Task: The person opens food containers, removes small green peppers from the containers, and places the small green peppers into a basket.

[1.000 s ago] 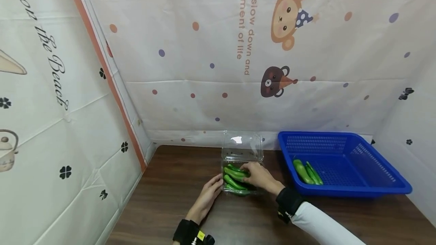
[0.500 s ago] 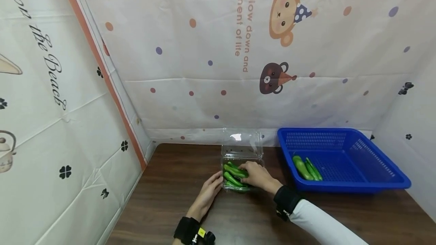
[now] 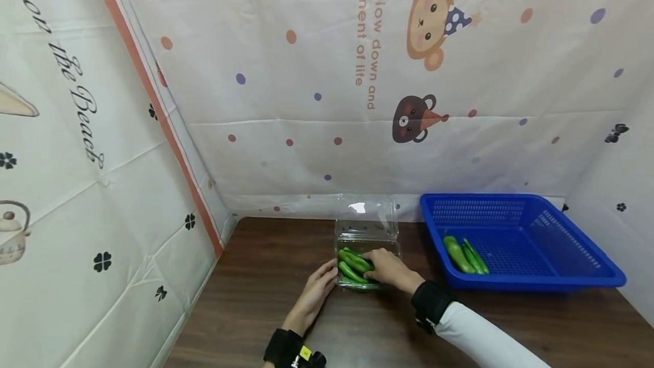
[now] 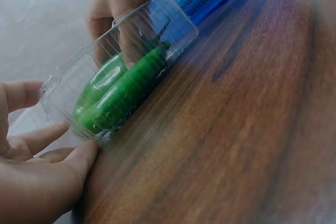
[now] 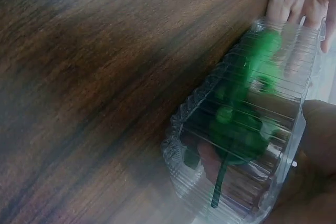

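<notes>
In the clear plastic box point(image 3: 368, 238) with its lid point(image 3: 365, 208) raised, on the brown table point(image 3: 265, 271), I see glossy, bright green peppers point(image 3: 351, 272), long, smooth and slightly curved, lying side by side, one dark stem showing through the wall on my wrist feed. I have the left hand point(image 3: 313, 294) touching the box's left side with fingers spread, while the right hand point(image 3: 390, 268) reaches inside, its fingertips too hidden for me to tell whether they pinch a pepper. To the right, the blue basket point(image 3: 531, 284) holds other peppers point(image 3: 458, 254).

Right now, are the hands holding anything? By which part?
Left hand touches the box's left side. Right hand is among the peppers; I can't tell whether it grips one.
</notes>
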Demonstrator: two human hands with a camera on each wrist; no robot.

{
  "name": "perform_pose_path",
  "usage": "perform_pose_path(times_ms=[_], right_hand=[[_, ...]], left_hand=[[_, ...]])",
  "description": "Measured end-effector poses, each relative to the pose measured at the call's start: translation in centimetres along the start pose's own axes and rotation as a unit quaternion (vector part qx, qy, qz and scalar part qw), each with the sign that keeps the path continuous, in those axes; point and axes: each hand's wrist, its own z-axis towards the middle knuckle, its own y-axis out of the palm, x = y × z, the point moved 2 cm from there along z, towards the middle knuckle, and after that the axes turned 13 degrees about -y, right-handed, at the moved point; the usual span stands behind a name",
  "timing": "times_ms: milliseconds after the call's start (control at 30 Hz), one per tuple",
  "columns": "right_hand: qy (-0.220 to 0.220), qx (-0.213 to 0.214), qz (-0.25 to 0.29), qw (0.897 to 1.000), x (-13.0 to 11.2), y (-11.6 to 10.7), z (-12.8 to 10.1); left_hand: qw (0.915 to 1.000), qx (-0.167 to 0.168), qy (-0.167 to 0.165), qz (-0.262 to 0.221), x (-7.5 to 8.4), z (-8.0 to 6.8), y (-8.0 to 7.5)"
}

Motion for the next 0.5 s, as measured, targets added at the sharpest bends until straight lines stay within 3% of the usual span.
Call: perform_pose_path(times_ms=[500], right_hand=[[-0.007,0.020,-0.016,1.000,-0.68,-0.05,-0.09]], left_hand=[[0.9999,-0.009,0.006,0.004,-0.23,0.02,-0.11]])
